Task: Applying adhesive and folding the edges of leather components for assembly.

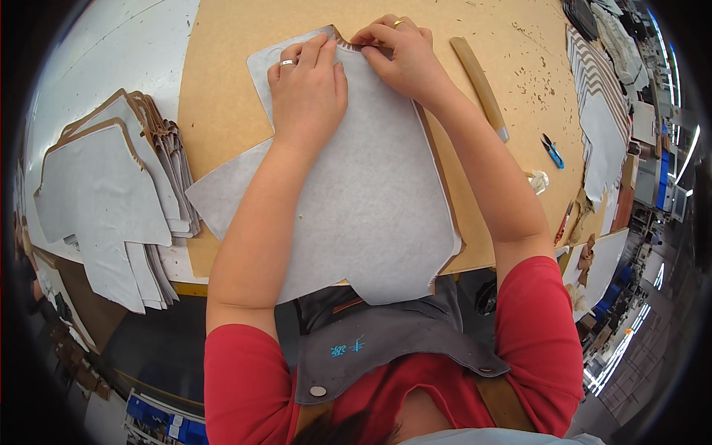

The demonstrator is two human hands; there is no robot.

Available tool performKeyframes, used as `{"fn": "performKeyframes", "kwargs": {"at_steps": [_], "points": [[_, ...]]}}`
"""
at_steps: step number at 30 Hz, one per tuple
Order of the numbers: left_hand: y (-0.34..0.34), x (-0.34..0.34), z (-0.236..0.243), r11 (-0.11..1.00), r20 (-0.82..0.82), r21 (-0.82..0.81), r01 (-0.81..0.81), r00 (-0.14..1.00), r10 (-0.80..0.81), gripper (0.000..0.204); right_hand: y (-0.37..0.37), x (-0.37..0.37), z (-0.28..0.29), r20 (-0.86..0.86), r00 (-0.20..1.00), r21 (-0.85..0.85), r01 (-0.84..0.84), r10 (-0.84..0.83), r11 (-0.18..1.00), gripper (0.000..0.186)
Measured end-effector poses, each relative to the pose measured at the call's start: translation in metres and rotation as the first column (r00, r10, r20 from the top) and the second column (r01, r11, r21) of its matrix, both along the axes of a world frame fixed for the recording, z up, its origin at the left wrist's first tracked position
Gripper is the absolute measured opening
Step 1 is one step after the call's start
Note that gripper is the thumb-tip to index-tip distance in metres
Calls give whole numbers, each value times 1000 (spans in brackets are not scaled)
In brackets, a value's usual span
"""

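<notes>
A large cut panel [363,178] lies in front of me with its pale grey backing up. Brown leather-like material shows along its right edge and at the notched far edge, where small pleats or snips line the curve. My left hand [308,89] rests on the panel's far part, fingertips pressing beside that brown curve and the thumb apart from them. At the curve's right side my right hand [400,59] pinches the brown edge strip between thumb and fingers. The panel's near end hangs over the table edge against my dark apron [386,341].
Similar panels lie stacked [104,185] at the left, overhanging the table. Right of the panel are a long tan-handled tool [478,85], blue thread snips [552,151] and a crumpled white scrap [538,181]. Brown crumbs dot the tan board [519,44]. Striped layered pieces [602,111] lie far right.
</notes>
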State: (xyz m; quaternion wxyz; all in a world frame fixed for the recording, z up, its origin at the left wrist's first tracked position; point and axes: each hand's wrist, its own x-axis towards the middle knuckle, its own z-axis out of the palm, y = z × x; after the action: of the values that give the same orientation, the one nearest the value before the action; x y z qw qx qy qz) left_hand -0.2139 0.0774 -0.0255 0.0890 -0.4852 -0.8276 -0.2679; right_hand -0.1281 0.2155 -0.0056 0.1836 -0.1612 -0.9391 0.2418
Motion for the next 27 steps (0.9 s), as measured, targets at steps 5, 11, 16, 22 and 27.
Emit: {"fn": "performKeyframes", "kwargs": {"at_steps": [5,11,16,22,27], "points": [[0,0,-1,1000,-6,0,1,1000,-1,31,-5,0,-4,29,999,-15,39,-38,999,16],[1,0,-4,1000,-25,2,-2,1000,2,31,-6,3,-5,-43,997,275,-45,59,960,16],[1,0,-1,1000,-42,-13,-12,999,11,32,-2,5,-1,-8,1000,142,0,1,990,15],[1,0,-3,1000,-54,10,-18,998,19,31,-10,1,-7,-39,999,176,36,-29,984,18],[1,-2,-2,1000,-46,-3,-5,999,5,31,-17,1,-3,41,999,476,-31,13,879,18]]}}
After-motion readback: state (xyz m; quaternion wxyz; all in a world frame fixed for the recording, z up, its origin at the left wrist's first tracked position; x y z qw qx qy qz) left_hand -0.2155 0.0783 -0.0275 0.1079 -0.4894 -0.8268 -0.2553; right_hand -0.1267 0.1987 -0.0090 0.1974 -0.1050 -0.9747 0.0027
